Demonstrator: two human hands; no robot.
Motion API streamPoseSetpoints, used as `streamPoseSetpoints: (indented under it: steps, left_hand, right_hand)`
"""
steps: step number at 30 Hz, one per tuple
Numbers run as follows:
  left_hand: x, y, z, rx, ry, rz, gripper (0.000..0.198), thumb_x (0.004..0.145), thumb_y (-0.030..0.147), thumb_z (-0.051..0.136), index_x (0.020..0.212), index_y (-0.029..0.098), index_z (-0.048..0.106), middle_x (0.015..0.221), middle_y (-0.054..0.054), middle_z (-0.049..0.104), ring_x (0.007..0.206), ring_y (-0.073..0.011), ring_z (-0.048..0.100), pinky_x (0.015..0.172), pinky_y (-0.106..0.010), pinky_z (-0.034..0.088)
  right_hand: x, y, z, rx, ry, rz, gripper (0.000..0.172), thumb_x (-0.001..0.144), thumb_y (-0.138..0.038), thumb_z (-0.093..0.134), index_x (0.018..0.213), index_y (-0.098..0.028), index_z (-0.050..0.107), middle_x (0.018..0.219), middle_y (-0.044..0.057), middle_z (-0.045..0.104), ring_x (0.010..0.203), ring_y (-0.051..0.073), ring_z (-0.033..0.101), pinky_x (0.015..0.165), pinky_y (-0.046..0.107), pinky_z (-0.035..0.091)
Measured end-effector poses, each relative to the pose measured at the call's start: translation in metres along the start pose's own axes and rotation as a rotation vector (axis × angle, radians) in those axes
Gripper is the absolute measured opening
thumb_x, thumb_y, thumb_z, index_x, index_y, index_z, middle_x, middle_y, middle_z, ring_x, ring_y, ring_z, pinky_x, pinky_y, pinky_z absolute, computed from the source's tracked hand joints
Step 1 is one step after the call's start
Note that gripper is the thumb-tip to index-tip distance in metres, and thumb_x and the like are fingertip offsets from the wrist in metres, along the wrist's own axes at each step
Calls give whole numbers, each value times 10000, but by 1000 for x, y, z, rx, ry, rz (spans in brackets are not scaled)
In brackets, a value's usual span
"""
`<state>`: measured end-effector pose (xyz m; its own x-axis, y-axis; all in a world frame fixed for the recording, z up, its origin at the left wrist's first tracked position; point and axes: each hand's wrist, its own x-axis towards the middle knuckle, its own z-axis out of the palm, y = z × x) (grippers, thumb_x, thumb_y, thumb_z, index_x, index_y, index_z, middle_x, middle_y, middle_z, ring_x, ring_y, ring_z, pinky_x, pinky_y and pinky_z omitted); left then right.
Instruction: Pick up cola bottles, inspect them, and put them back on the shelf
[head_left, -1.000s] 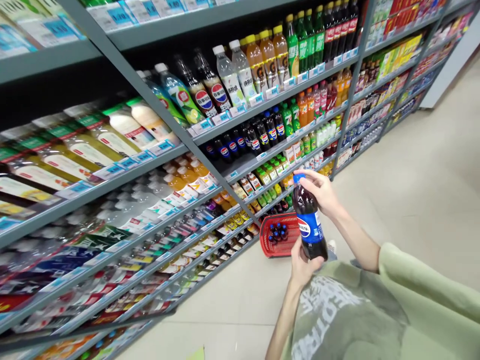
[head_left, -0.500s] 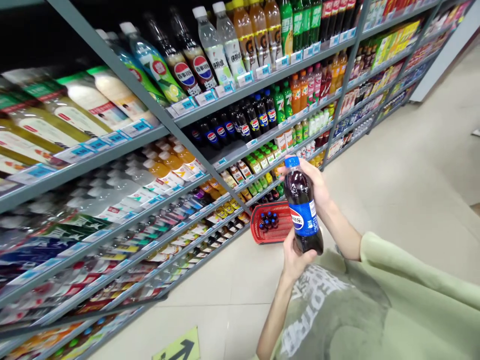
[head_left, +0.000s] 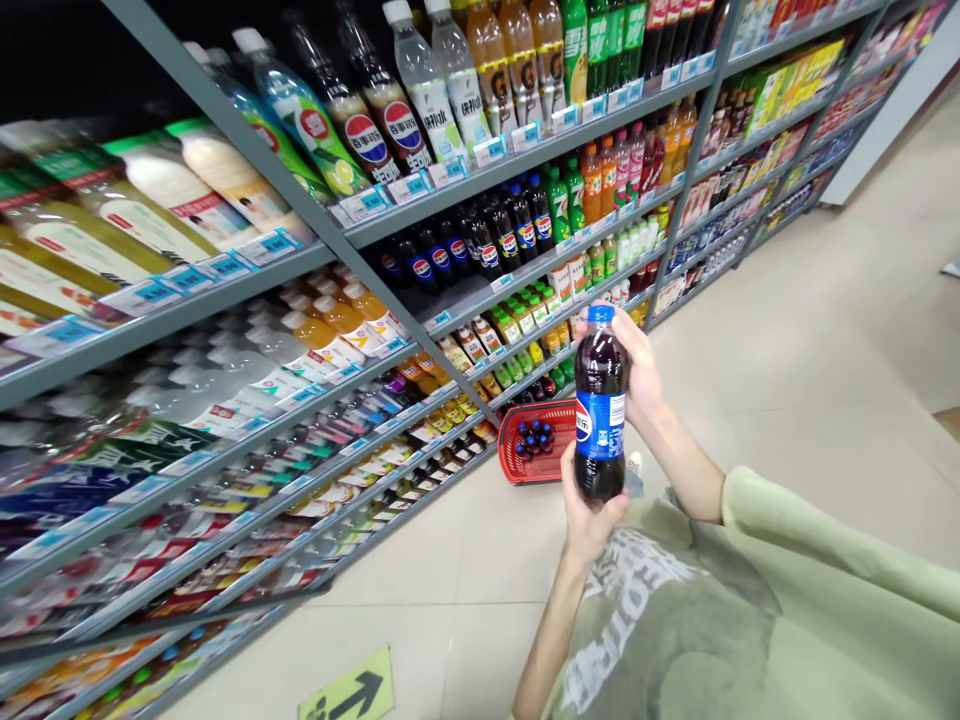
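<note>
A dark cola bottle (head_left: 602,425) with a blue cap and blue label stands almost upright in front of me. My left hand (head_left: 590,512) is closed around its base, thumb across the lower front. Higher up, my right hand (head_left: 640,362) grips the bottle by its neck and shoulder, just below the cap; some of its fingers are hidden behind the bottle. Behind the bottle, a red shopping basket (head_left: 514,462) sits on the floor, holding several dark bottles with blue caps (head_left: 535,437).
Long grey shelves (head_left: 450,186) full of drink bottles run along the left and away to the upper right. Similar cola bottles (head_left: 441,258) stand on a middle shelf. Pale floor tiles (head_left: 757,370) lie to the right. A green arrow sign (head_left: 349,690) is on the floor.
The bottle has tipped more upright and turned slightly, so the label's logo has moved toward its left edge. Both hands shifted a little with it and keep their hold.
</note>
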<state>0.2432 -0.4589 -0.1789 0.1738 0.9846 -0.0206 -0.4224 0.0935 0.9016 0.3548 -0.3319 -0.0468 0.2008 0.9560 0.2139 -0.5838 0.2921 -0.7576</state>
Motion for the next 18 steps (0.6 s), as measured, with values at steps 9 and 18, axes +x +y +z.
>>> streamPoseSetpoints:
  steps: [9, 18]
  left_hand:
    - [5, -10, -5, -160, -129, -32, 738, 808, 790, 623, 1073, 100, 611, 888, -146, 750, 436, -148, 596, 392, -250, 419]
    - [6, -14, -12, -422, -201, -274, 966, 748, 949, 461, 1068, 79, 730, 642, -106, 722, 339, -190, 564, 320, -251, 339]
  right_hand:
    - [5, -2, -7, 32, -3, 85, 545, 825, -462, 756, 1304, -222, 653, 1042, 45, 772, 1049, 216, 724, 841, 327, 618]
    - [9, 1, -4, 121, -55, 199, 432, 858, -506, 731, 1198, -241, 709, 1115, 37, 782, 1085, 221, 727, 896, 329, 612]
